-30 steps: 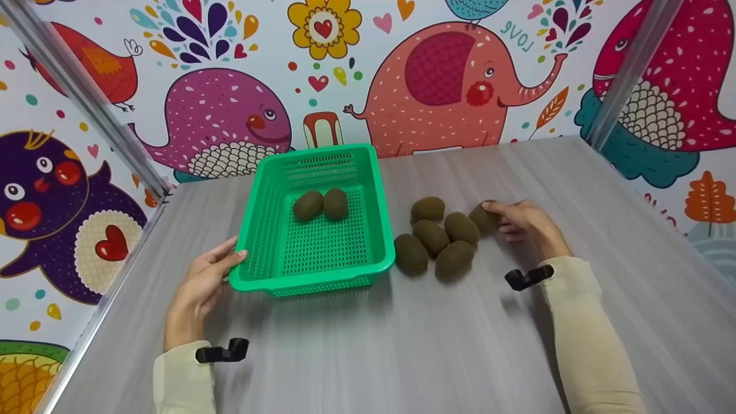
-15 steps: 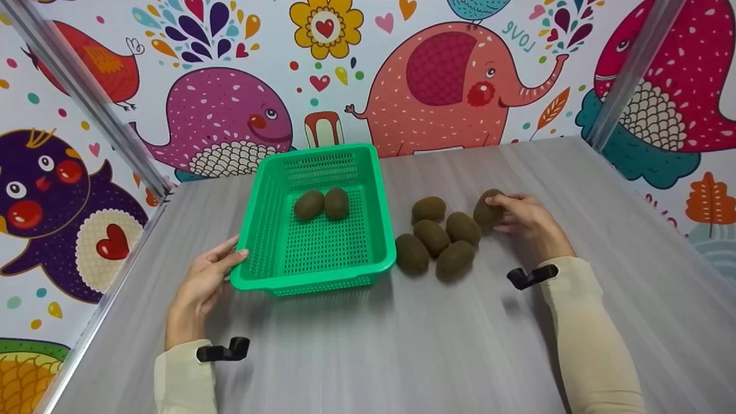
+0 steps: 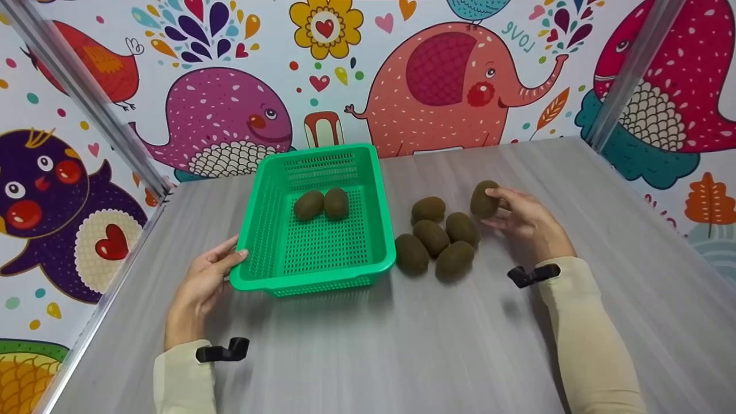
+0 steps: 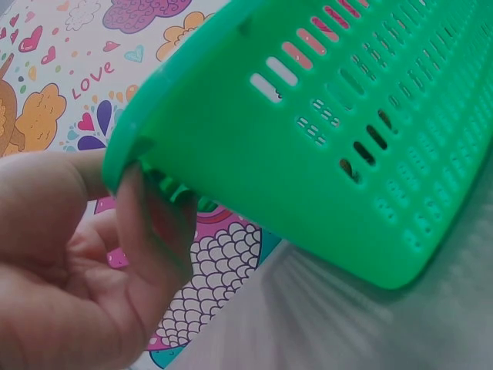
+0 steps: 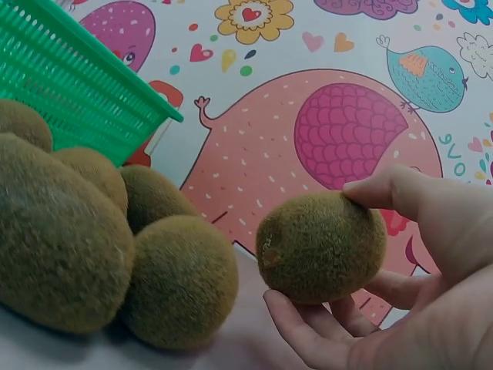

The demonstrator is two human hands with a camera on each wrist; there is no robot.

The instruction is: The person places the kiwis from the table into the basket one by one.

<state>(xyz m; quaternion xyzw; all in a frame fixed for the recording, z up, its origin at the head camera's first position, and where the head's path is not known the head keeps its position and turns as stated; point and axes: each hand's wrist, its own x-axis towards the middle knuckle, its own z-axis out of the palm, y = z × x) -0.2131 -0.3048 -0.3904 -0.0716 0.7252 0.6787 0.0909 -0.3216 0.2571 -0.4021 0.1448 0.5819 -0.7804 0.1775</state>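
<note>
Right hand (image 3: 529,221) pinches kiwifruit (image 3: 482,201) between thumb and fingertips, right of green basket (image 3: 313,280); left hand (image 3: 198,284) grips basket's left rim. Best: light pinch, basket steady.

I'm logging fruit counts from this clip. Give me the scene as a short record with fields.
Container: green basket on the table
Contents: two kiwis, side by side
Loose: five kiwis clustered on the table, right of the basket
Left grip: holds the basket's rim by its near left corner
Right grip: holds one kiwi between thumb and fingers
Total visible: eight kiwis
Backdrop: wall with cartoon animals
</note>
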